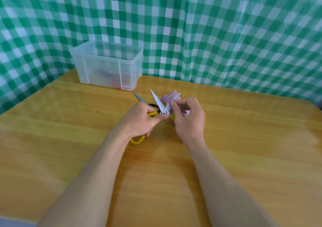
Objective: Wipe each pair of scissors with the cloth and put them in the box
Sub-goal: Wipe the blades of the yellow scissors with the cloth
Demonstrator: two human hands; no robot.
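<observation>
Yellow-handled scissors (159, 103) are gaping open just above the desk (244, 148), left hand (139, 122) gripping the handles. Right hand (189, 120) is pinching one blade, pink cloth (167, 97) bunched underneath.

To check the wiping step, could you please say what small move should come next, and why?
Probably draw the right hand and pink cloth along the blade it pinches, toward the tip: the left hand holds the yellow scissors open, and wiping looks unfinished.

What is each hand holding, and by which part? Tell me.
Left hand grips the yellow scissors by a handle; right hand pinches the pink cloth against one blade.
</observation>
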